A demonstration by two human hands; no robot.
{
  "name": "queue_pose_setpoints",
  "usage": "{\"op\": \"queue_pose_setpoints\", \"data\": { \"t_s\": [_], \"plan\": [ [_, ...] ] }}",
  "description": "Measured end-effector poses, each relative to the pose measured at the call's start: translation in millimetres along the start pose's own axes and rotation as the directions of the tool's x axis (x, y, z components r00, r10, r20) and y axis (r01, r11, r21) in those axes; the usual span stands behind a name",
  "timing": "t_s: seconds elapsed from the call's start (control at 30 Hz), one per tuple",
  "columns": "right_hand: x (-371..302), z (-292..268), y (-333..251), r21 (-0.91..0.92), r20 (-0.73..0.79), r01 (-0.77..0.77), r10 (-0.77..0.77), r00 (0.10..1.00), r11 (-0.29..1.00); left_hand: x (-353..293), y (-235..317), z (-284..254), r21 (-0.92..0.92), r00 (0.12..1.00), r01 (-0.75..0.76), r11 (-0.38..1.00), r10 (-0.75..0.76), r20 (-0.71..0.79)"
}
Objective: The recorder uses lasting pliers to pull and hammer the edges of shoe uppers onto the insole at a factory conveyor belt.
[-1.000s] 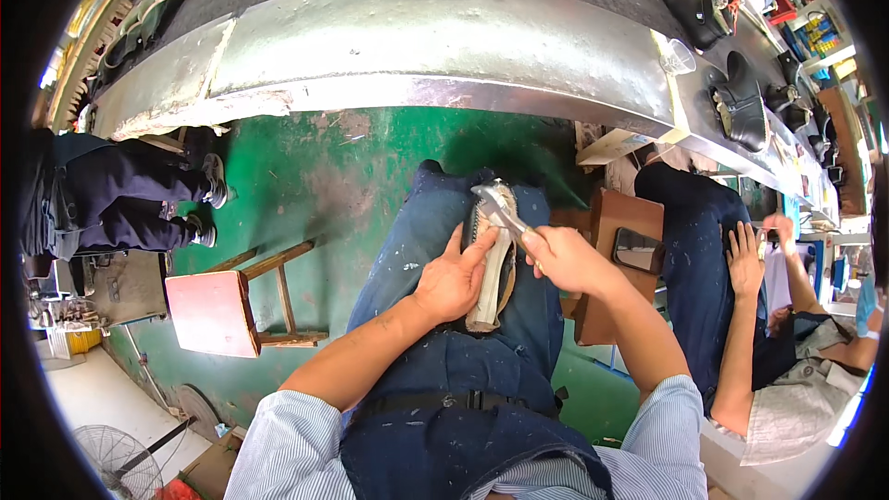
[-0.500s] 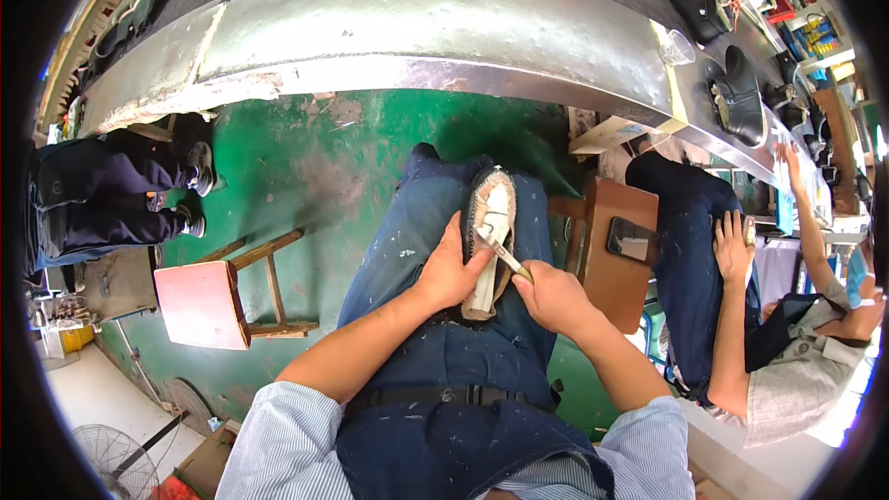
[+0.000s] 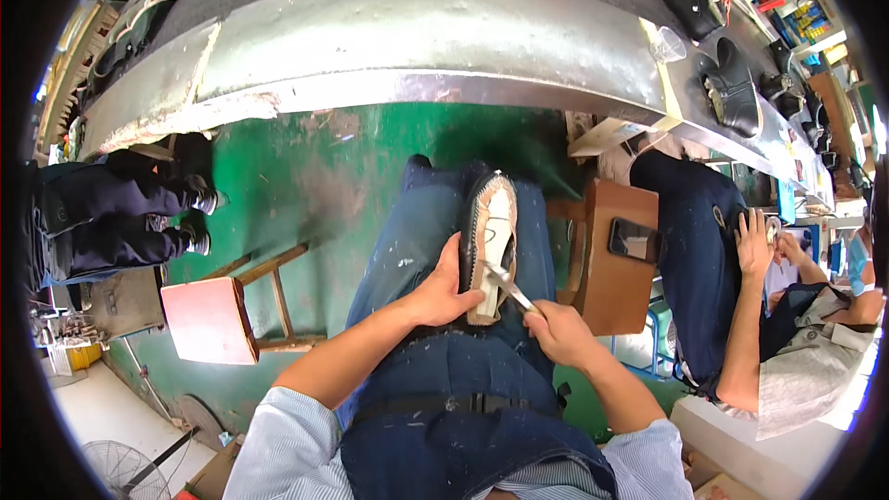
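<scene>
A shoe (image 3: 501, 213) lies bottom up along my thighs, toe pointing away from me. Its pale underside faces up, with a curved dark line on it, and the dark upper is folded in around the edge. My left hand (image 3: 443, 289) grips the shoe's left side near the heel, thumb across the underside and the other fingers partly hidden. In my right hand (image 3: 562, 331) is a metal knife (image 3: 509, 288), its handle end inside my closed fingers. The flat blade slants up and left over the rear half of the underside, seemingly touching it.
A metal-edged workbench (image 3: 417, 32) curves ahead, with black shoes (image 3: 736, 88) on it. A stool (image 3: 211, 319) stands left, and a brown stool (image 3: 616, 292) with a phone (image 3: 634, 239) stands right. A co-worker (image 3: 801, 352) sits at right; another person's legs (image 3: 120, 213) show at left.
My left hand has slid back toward the heel, baring more of the underside. The knife and my right hand have shifted slightly toward me. The co-worker's hands have come together.
</scene>
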State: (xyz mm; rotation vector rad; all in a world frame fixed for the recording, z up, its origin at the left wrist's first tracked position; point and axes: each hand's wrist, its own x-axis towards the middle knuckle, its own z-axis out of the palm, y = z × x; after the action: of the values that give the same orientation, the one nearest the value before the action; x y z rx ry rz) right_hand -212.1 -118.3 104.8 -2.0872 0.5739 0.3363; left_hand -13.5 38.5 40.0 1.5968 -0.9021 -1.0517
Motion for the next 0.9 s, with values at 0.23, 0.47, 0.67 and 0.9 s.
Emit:
{"op": "queue_pose_setpoints", "data": {
  "t_s": [0.23, 0.47, 0.67, 0.9],
  "plan": [
    [-12.8, 39.1, 30.1, 0.644, -0.129, -0.138, 0.284, 0.95, 0.753, 88.4, 16.5, -37.7, -0.732, 0.924, 0.263, 0.629, -0.382, 0.004],
    [-6.3, 47.6, 60.7, 0.88, -0.105, -0.123, 0.44, 0.892, 0.459, -8.2, 32.8, -53.9, -0.896, 0.987, 0.162, 0.413, -0.067, 0.147],
    [-3.2, 35.4, 51.1, 0.728, -0.184, -0.052, 0.269, 0.945, 0.683, -2.8, -9.3, 13.3, -0.22, 0.984, 0.175, 0.96, -0.175, 0.02],
    [-19.9, -7.5, -6.0, -0.105, -0.091, -0.02, 0.011, 0.996, 0.994, -6.8, -20.5, 7.9, -0.307, 0.984, 0.176, 0.935, -0.174, 0.036]
  ]
}}
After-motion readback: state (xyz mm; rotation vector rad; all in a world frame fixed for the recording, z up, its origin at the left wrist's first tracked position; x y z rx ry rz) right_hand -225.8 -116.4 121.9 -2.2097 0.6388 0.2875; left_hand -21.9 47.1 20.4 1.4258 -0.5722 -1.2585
